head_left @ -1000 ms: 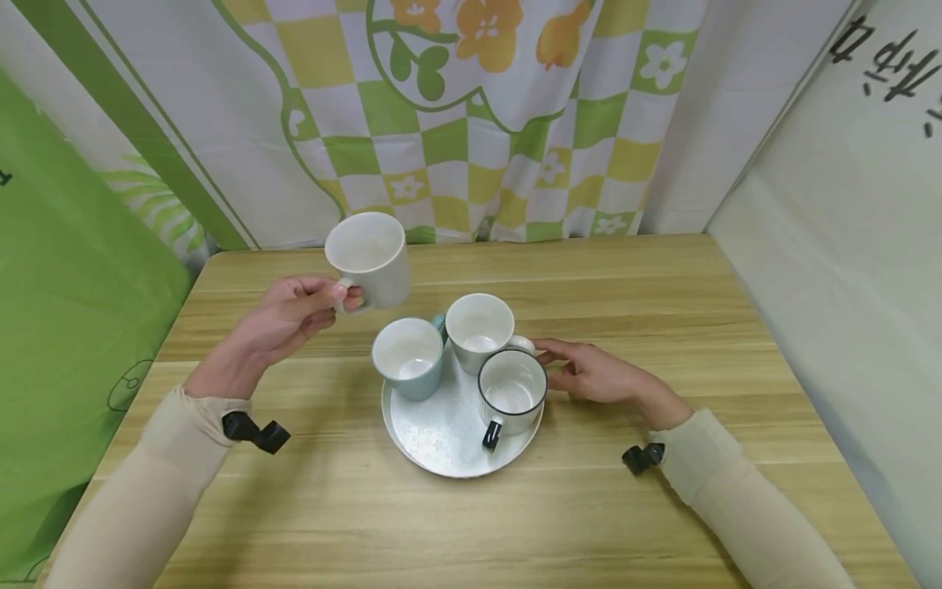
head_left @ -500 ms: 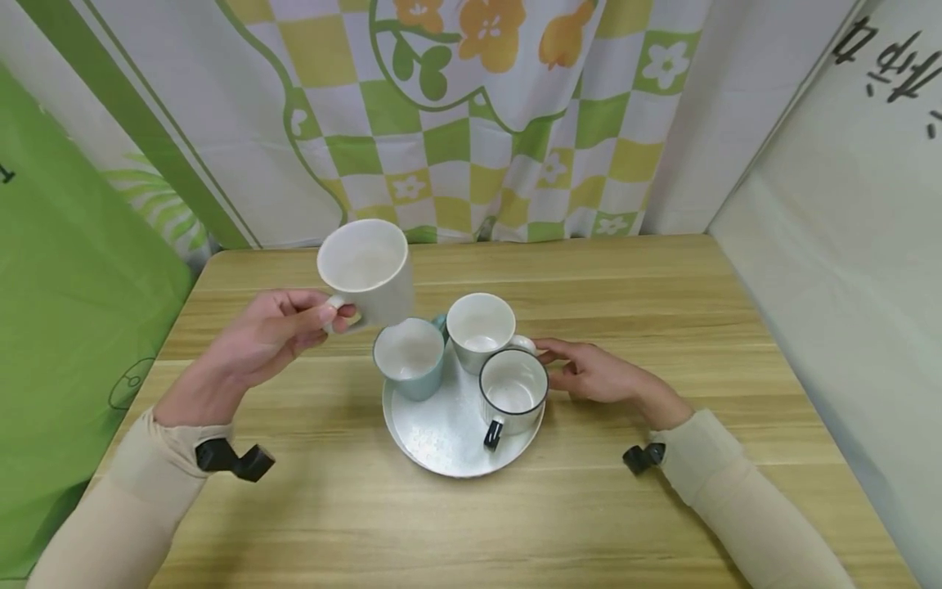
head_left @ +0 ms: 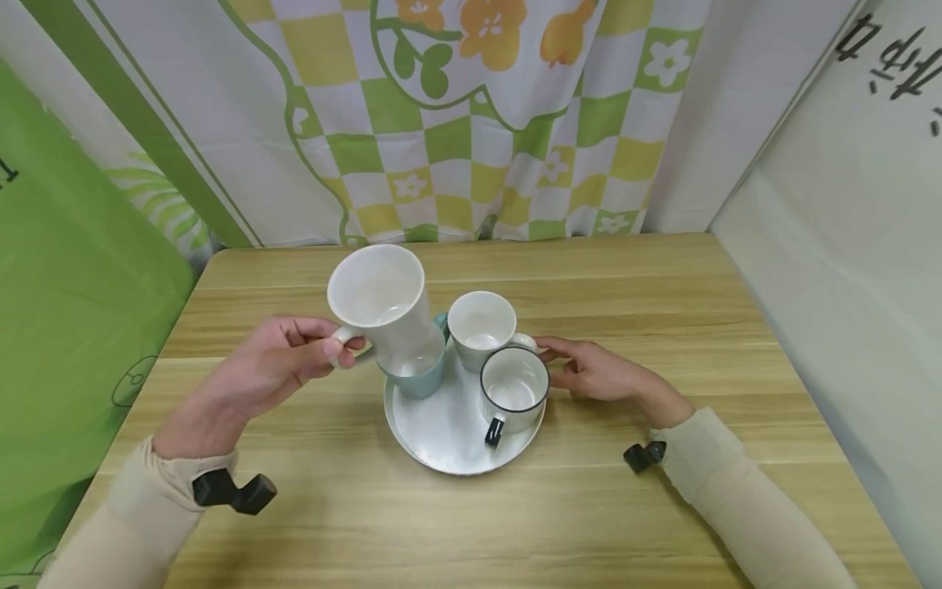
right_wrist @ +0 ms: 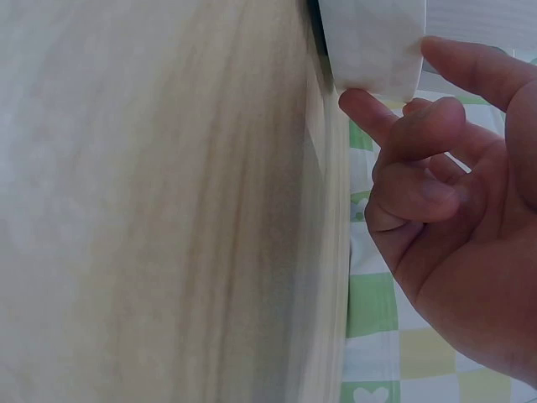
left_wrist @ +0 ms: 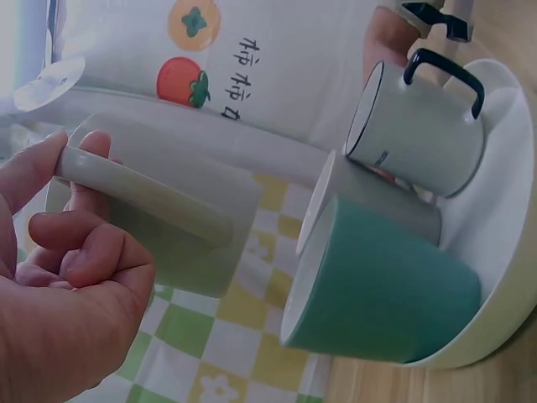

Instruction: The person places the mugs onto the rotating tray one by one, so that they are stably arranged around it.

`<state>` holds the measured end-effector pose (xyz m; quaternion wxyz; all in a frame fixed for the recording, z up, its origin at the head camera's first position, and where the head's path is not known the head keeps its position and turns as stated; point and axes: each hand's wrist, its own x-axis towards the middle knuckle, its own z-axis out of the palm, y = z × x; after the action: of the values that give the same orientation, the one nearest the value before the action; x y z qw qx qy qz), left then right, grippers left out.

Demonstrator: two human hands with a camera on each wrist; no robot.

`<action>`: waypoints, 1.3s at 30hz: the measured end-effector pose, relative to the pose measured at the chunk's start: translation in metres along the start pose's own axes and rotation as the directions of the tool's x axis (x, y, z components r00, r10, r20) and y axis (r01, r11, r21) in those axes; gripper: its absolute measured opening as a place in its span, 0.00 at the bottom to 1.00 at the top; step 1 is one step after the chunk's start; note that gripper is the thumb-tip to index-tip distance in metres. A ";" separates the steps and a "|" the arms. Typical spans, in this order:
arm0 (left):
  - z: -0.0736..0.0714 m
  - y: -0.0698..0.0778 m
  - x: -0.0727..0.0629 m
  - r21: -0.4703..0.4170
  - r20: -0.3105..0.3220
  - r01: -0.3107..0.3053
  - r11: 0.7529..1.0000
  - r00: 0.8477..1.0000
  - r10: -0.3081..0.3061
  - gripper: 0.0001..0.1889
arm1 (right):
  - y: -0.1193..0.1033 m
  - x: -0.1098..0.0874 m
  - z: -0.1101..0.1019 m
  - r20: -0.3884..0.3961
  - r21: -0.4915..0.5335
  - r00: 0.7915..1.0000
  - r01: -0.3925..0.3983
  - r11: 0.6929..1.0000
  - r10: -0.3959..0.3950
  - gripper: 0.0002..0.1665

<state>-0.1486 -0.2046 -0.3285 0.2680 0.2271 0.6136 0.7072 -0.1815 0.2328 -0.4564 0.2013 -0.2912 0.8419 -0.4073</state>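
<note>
My left hand [head_left: 283, 364] pinches a white mug [head_left: 379, 294] by its handle, thumb and fingertips closed on the loop. The mug is held slightly tilted above a light teal mug [head_left: 419, 383], overlapping its opening in the head view. The teal mug stands on a round white tray [head_left: 434, 446] with another white mug [head_left: 482, 323] and a white mug with dark rim and black handle [head_left: 513, 388]. My right hand [head_left: 599, 372] holds the tray's right edge; in the right wrist view thumb and fingertips meet its white side [right_wrist: 377, 50], other fingers curled.
The wooden table [head_left: 625, 507] extends around the tray on all sides. A patterned curtain [head_left: 486, 147] hangs behind its far edge, a green cloth [head_left: 81, 311] at the left, and a white panel [head_left: 846, 245] at the right.
My left hand has brought the white mug down and nearer, over the teal mug, after drifting a little left at first. My right hand, the tray and its mugs stay put.
</note>
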 end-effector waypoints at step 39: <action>0.040 -0.040 -0.011 0.108 0.203 0.054 0.993 0.976 -0.076 0.08 | -0.001 0.001 -0.001 -0.003 -0.012 1.000 0.000 1.000 0.000 0.33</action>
<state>-0.1105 -0.1779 -0.3625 0.3414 0.2927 0.6247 0.6383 -0.1819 0.2323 -0.4549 0.1983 -0.2921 0.8445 -0.4026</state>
